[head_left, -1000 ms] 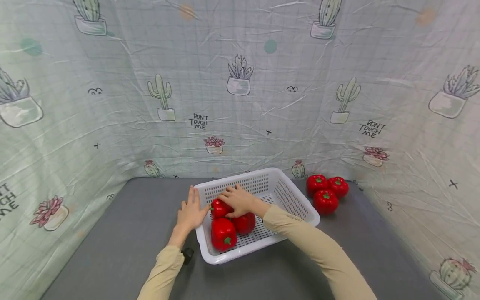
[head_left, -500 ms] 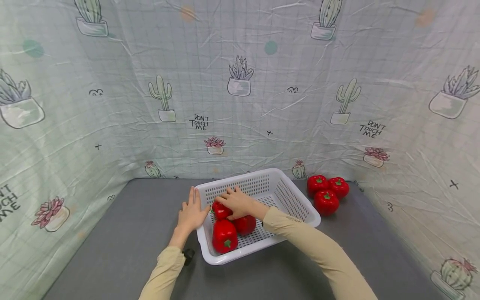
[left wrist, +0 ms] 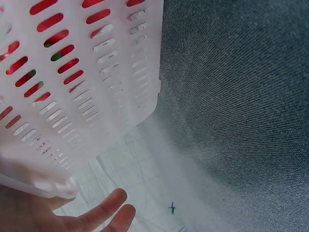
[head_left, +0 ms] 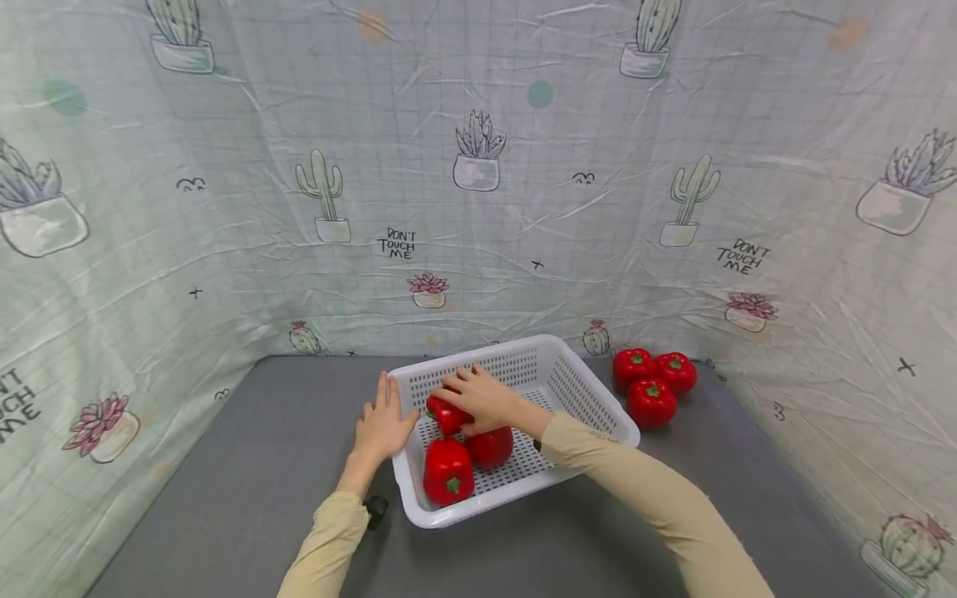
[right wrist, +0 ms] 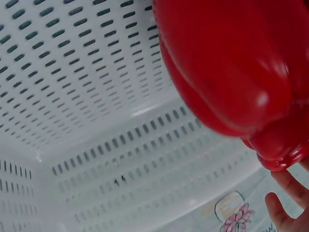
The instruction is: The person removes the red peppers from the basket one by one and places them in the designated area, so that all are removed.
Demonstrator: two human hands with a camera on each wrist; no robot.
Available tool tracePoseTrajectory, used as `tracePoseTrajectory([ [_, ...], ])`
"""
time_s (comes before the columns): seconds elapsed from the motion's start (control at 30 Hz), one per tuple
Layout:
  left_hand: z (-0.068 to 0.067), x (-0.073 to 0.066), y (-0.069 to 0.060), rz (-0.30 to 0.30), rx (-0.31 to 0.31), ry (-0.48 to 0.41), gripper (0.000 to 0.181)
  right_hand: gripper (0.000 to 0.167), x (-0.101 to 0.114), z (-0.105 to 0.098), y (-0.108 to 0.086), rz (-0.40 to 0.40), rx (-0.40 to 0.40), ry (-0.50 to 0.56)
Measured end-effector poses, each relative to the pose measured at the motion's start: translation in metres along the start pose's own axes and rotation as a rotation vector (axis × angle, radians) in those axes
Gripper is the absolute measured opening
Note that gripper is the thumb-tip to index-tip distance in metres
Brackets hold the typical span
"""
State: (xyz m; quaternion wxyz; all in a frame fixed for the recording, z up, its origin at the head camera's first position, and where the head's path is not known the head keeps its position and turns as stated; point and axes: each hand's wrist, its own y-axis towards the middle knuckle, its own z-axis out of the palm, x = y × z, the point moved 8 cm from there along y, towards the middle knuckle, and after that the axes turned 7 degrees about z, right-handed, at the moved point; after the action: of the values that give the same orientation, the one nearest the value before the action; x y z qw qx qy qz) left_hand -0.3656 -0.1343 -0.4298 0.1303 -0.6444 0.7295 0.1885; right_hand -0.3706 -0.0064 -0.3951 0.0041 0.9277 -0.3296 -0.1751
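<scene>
My right hand (head_left: 486, 400) reaches into a white slotted plastic basket (head_left: 478, 506) and grips a red bell pepper (head_left: 444, 418), its green stem turned left. Two more red bell peppers lie near it, one with its stem facing front (head_left: 449, 473) and one (head_left: 492, 448) partly under the hand. In the right wrist view, a large red pepper (right wrist: 222, 63) fills the upper right, with fingers (right wrist: 288, 186) touching red skin below it. My left hand (head_left: 381, 428) rests on the basket's left rim, fingers straight. In the left wrist view, red shows through the slots of the basket wall (left wrist: 120, 92).
Three red bell peppers (head_left: 650, 404) stand grouped on the grey table (head_left: 247, 490), to the right of the basket. A pale sheet printed with cacti (head_left: 478, 274) hangs behind the table and along both sides.
The right hand and the bell pepper it grips have shifted slightly right, away from the basket's left wall. The left hand stays on the rim.
</scene>
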Motion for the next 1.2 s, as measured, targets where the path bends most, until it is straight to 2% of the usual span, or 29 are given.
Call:
tracePoseTrajectory([
  [0.4,-0.002,-0.001,0.0,0.006,-0.015,-0.016,0.076,0.075,-0.019,-0.032,-0.024,0.051,-0.07,0.092],
  [0.9,0.0,0.0,0.0,0.001,-0.014,-0.026,0.076,0.071,-0.029,-0.057,-0.055,0.075,-0.091,0.089],
  [1.07,0.002,0.002,0.0,0.0,-0.006,-0.014,0.076,0.078,-0.031,-0.065,-0.066,0.076,-0.103,0.101],
  [1.2,0.001,0.001,0.0,0.004,-0.008,-0.02,0.076,0.089,-0.036,-0.074,-0.078,0.107,-0.106,0.136],
])
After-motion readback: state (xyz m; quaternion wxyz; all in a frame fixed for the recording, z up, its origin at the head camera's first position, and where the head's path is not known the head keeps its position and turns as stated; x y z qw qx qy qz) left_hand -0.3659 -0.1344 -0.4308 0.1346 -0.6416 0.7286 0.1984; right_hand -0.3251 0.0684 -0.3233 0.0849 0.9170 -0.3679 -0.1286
